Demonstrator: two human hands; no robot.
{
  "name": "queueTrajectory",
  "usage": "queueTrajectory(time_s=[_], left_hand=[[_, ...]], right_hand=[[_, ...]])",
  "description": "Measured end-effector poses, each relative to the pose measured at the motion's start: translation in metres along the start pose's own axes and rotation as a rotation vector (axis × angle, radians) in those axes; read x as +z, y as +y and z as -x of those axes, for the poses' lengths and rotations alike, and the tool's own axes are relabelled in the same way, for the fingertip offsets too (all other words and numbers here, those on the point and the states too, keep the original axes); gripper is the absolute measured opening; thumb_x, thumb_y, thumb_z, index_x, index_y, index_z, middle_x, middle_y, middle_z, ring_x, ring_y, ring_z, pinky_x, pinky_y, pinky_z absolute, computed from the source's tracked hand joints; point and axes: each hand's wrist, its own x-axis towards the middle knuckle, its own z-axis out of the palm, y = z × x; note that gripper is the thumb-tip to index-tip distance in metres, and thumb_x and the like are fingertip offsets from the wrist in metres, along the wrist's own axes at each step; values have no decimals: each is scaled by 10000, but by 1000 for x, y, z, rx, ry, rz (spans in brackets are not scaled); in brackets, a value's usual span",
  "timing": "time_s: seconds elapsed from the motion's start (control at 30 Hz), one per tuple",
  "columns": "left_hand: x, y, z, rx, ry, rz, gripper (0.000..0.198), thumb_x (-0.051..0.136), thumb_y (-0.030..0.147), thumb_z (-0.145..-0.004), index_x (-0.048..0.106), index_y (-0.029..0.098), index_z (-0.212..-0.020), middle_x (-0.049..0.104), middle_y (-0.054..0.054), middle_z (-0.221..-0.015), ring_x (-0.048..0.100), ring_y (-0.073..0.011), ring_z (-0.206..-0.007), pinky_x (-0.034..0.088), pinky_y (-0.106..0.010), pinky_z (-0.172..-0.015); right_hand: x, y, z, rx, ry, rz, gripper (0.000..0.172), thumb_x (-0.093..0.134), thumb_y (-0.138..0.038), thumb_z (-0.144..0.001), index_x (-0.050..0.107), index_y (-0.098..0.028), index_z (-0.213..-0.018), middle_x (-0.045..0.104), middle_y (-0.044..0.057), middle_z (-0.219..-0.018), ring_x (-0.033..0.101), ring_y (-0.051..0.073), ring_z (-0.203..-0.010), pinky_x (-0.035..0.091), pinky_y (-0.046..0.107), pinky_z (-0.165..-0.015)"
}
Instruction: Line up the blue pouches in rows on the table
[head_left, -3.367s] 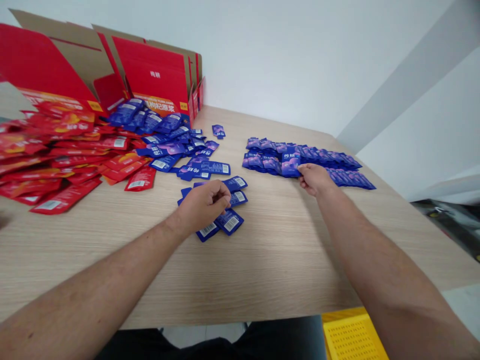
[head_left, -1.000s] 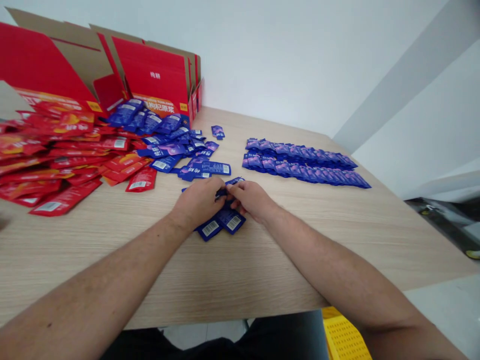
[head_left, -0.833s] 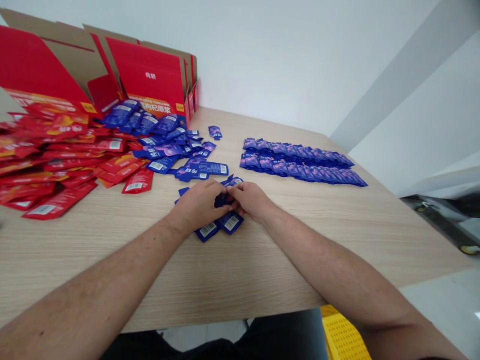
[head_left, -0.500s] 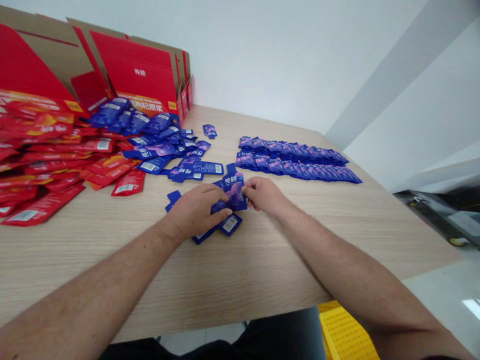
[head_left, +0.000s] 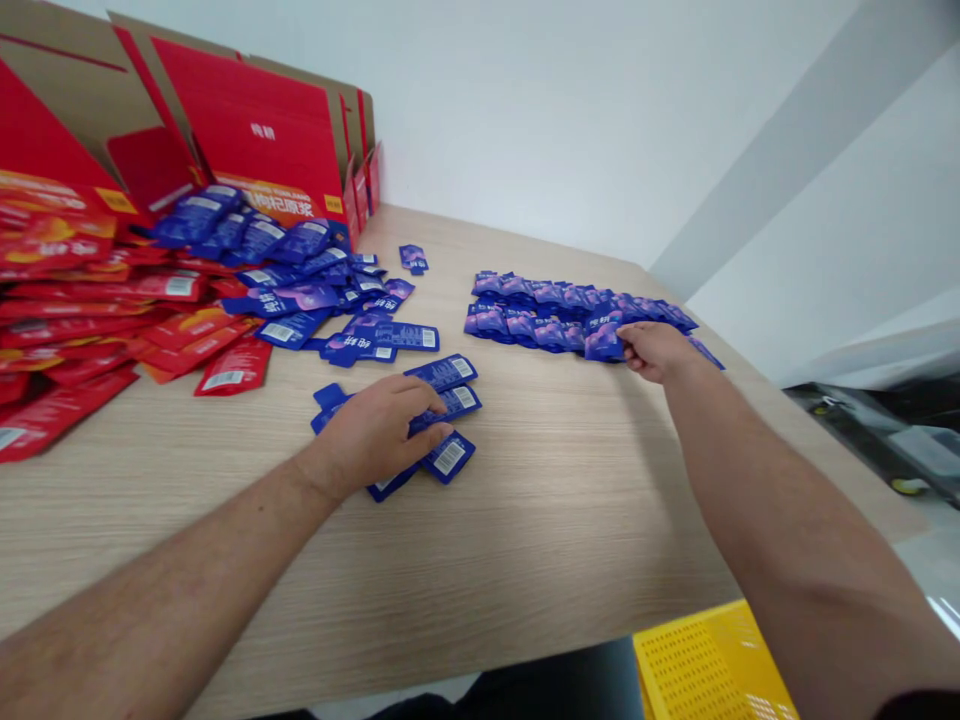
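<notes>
Head view, from my remote station: I am looking down at a pale wood-grain table (head_left: 525, 560) and 2 bare forearms reaching across it.

My right hand (head_left: 656, 352) is at the far right, its fingers closed on a blue sachet (head_left: 604, 342) and pressing it against the near edge of the long blue rows (head_left: 555, 325). The fingers appear to be grasping it, though they partly hide its edge. These overlapping sachets run in about 2 neat lines, with their ends fanned.

My left hand (head_left: 371, 435) lies curved over a loose cluster of blue sachets (head_left: 450, 400) near the middle of the table. Its fingers rest across them, but I cannot tell whether they are clenched on one or only touching.

Beyond that cluster, a spill of blue sachets (head_left: 285, 290) meets a heap of red sachets (head_left: 97, 300) at the left. A flattened red carton (head_left: 255, 130) stands behind them, and a yellow plastic crate (head_left: 709, 665) sits below the table's near edge.

I judge the step in hand to be adding 1 blue sachet to the rows. The next move calls for seating it flush with its neighbours, then releasing it cleanly without nudging the line.
</notes>
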Motion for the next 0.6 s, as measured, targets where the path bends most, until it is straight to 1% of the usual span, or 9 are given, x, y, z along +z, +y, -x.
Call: queueTrajectory(time_s=[0.17, 0.33, 0.47, 0.6], left_hand=[[-1, 0, 0, -19, -9, 3, 278, 573, 421, -956, 712, 192, -1025, 745, -86, -1057, 688, -247, -1017, 577, -418, -913], [-1, 1, 0, -35, -24, 2, 269, 569, 424, -955, 709, 204, -1025, 742, -79, -1055, 688, -243, -1008, 580, -409, -901], [-1, 1, 0, -40, -20, 9, 256, 574, 427, -953, 706, 218, -1020, 742, -69, -1045, 689, -235, -998, 576, -394, -898], [-1, 1, 0, -52, -26, 5, 246, 583, 414, -947, 710, 215, -1016, 741, -69, -1043, 690, -239, -993, 573, -393, -898]], right_hand=[[10, 2, -21, 68, -70, 23, 267, 602, -141, -916, 453, -214, -706, 427, -57, -500, 357, 69, -395, 194, 165, -355], [20, 2, -32, 48, -61, 98, 301, 654, -181, -920, 435, -216, -716, 424, -64, -514, 369, 64, -400, 187, 178, -371], [26, 2, -39, 18, -40, 210, 268, 660, -199, -935, 494, -200, -724, 429, -56, -494, 373, 72, -390, 205, 197, -381], [30, 5, -47, -26, -1, 366, 235, 655, -251, -951, 589, -183, -737, 432, -43, -453, 370, 93, -367, 262, 225, -397]])
